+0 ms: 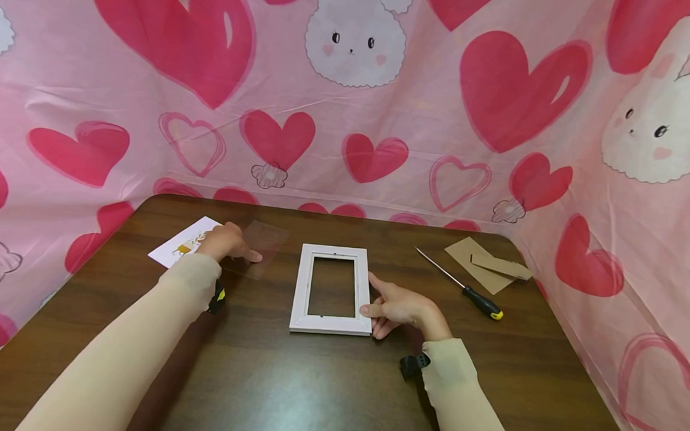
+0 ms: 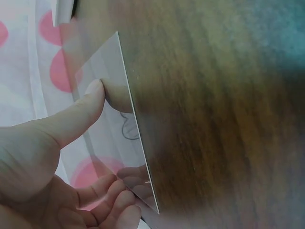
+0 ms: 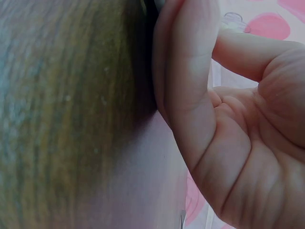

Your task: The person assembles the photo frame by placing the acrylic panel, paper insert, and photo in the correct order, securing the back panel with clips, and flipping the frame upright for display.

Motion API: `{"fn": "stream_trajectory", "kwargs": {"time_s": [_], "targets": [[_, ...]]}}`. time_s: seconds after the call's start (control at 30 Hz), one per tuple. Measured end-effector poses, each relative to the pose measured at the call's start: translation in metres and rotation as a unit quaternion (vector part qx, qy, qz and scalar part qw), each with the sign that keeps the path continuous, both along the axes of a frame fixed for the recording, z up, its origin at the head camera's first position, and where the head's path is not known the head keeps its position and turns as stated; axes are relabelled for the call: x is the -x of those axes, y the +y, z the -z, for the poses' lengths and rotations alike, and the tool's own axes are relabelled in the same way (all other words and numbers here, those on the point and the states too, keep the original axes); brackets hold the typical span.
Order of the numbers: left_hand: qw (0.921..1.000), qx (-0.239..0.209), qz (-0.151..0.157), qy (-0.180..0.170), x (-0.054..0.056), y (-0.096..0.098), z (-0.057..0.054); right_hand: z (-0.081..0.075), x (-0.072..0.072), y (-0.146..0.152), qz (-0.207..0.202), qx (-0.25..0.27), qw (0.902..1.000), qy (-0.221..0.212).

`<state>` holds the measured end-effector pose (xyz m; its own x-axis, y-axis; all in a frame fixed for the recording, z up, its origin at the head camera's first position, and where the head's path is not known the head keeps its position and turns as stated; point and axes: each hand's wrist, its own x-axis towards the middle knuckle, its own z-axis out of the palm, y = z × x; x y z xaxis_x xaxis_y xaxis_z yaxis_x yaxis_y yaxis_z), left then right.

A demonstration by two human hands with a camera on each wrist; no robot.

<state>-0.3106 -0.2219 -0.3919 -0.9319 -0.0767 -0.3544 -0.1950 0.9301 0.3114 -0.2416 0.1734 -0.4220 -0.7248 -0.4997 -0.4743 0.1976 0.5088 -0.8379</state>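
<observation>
White frame [image 1: 302, 291] flat on the dark wooden surface [image 1: 291, 380], mid-scene, between the two hands. Long axis runs nearly straight away from the person, short sides near and far; wood shows through its opening.

Right hand [image 1: 399, 304] grips the frame's right side near the lower corner, thumb on top, fingers curled at the outer edge.

Left hand [image 1: 225, 242] spread, thumb apart from fingers, over the clear sheet [image 1: 271, 241] and the picture card [image 1: 176, 243], left of the frame. Thumb reaches across the sheet; cannot tell whether it presses. Sheet's long axis slants near-left to far-right. Card slants likewise, yellow part of its print toward the near-left end.

Right of the frame: screwdriver [image 1: 482, 303], tip far-left, handle near-right. Just beyond, brown board [image 1: 463, 250], strip [image 1: 501, 267] across it.
</observation>
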Motion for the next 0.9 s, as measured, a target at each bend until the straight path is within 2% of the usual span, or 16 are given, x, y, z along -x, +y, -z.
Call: {"fn": "stream_trajectory", "kwargs": {"time_s": [0.37, 0.57, 0.77, 0.9], "targets": [[0.9986, 0.008, 0.012, -0.051, 0.0068, -0.0039, -0.0061, -0.0011, 0.0012, 0.0003, -0.001, 0.000, 1.0000, -0.002], [0.9966, -0.026, -0.003, -0.077, 0.0075, -0.0050, -0.0062, 0.0001, -0.0005, -0.0008, -0.002, 0.006, 1.0000, -0.005], [0.9967, -0.040, -0.006, -0.071, 0.0060, -0.0065, -0.0059, 0.0008, -0.0005, -0.0004, -0.003, 0.005, 1.0000, -0.002], [0.9984, -0.031, -0.006, -0.047, 0.0061, -0.0077, -0.0051, -0.0003, -0.0006, -0.0009, -0.002, -0.001, 1.0000, -0.001]]}}
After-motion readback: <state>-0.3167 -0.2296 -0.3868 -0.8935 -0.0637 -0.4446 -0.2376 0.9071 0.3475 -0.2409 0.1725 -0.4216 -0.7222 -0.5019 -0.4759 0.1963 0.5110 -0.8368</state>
